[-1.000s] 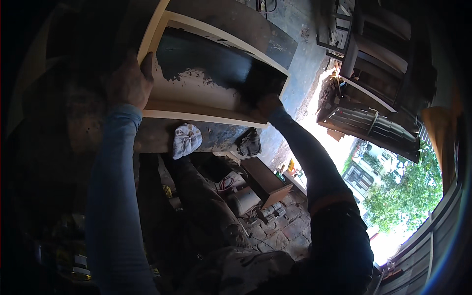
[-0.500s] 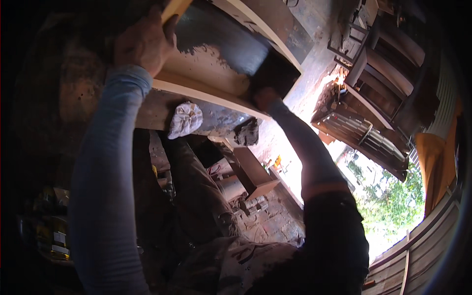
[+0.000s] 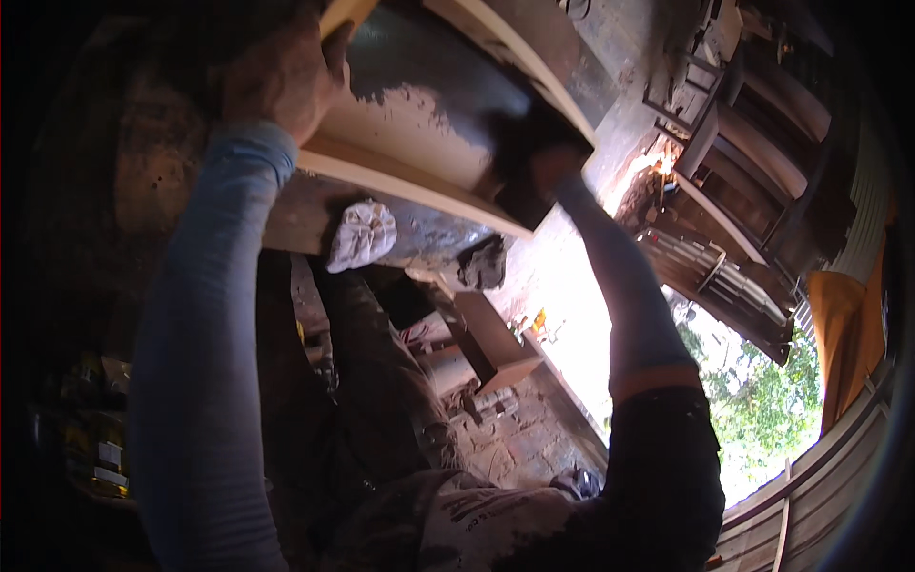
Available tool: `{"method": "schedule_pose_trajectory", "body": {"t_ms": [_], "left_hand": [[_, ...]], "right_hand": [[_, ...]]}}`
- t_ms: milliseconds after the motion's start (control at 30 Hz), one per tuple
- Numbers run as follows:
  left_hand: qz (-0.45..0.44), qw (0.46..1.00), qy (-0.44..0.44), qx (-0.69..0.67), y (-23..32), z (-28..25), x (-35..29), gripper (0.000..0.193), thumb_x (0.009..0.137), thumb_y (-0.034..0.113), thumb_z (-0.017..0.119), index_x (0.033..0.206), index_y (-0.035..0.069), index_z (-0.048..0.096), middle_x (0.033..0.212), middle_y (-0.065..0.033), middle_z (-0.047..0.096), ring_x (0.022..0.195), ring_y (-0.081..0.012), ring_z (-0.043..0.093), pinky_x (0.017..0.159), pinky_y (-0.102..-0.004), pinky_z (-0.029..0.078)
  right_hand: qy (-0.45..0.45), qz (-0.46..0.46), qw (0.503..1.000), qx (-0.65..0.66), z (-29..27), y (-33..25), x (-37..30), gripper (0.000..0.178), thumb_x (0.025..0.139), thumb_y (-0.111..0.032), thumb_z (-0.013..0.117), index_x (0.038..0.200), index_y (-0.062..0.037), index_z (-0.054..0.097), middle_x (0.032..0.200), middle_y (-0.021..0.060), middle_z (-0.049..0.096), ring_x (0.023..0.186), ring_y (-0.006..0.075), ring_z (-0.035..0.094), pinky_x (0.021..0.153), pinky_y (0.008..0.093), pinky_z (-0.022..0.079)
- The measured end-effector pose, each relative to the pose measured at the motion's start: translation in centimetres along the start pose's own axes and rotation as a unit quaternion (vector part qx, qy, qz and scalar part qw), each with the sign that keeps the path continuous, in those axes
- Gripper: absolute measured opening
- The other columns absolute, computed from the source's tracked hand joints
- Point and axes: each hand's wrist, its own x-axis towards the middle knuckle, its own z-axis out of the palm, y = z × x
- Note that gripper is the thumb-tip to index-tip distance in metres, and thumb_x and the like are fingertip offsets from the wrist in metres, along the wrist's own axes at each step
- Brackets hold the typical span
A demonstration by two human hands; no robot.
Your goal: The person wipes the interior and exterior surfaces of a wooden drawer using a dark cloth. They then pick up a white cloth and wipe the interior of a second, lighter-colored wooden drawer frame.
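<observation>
A shallow wooden box point(image 3: 396, 167), pale on its rims and near side, lies tilted on the workbench point(image 3: 410, 224). Its inner bottom is partly covered by a dark, wet-looking coat point(image 3: 448, 71) with a ragged edge against the bare wood. My left hand point(image 3: 281, 81) is closed around the box's left end, thumb over the rim. Inside the right end, close to the corner, is my right hand point(image 3: 558, 172); its fingers are lost in shadow and motion blur, and I cannot make out whether they hold anything.
A crumpled whitish cloth point(image 3: 363, 235) and a dark grey rag point(image 3: 482, 262) lie on the bench's near edge. Below stands an open wooden box point(image 3: 496, 343) on the littered floor. Stacked furniture frames point(image 3: 762, 143) fill the right, near a bright opening and an orange cloth point(image 3: 843, 329).
My right hand has moved right and slightly up within the box, toward its right corner. My left hand keeps its hold on the end.
</observation>
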Motion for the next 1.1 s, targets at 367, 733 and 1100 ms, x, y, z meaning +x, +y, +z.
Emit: {"method": "schedule_pose_trajectory", "body": {"t_ms": [367, 733, 1100], "left_hand": [[-0.057, 0.970, -0.200, 0.127, -0.1, 0.3, 0.8, 0.038, 0.093, 0.022, 0.055, 0.130, 0.015, 0.052, 0.095, -0.0155, 0.063, 0.086, -0.0284, 0.069, 0.066, -0.0353, 0.057], [-0.051, 0.997, -0.056, 0.008, 0.5, -0.5, 1.5, 0.037, 0.096, 0.042, 0.053, 0.098, 0.005, 0.057, 0.081, -0.0226, 0.067, 0.075, -0.0410, 0.067, 0.063, -0.0463, 0.056], [-0.079, 0.991, -0.104, -0.010, 1.8, -1.8, 1.0, 0.040, 0.097, 0.041, 0.051, 0.099, 0.001, 0.056, 0.086, -0.0264, 0.066, 0.080, -0.0432, 0.065, 0.067, -0.0496, 0.055]], "right_hand": [[-0.008, -0.144, 0.989, 0.026, -2.9, 0.6, -13.3, 0.013, 0.085, -0.019, 0.058, 0.085, -0.0129, 0.070, 0.098, 0.0090, 0.064, 0.084, 0.0267, 0.066, 0.072, 0.0417, 0.054], [0.332, 0.255, 0.907, 0.046, 0.4, 5.1, -5.1, 0.008, 0.077, -0.013, 0.059, 0.078, -0.0112, 0.066, 0.083, 0.0089, 0.062, 0.076, 0.0230, 0.063, 0.055, 0.0397, 0.047], [0.474, 0.259, 0.705, 0.460, 6.5, -9.0, -14.1, 0.043, 0.081, 0.004, 0.059, 0.120, -0.0129, 0.064, 0.115, 0.0104, 0.068, 0.095, 0.0288, 0.066, 0.077, 0.0371, 0.052]]}}
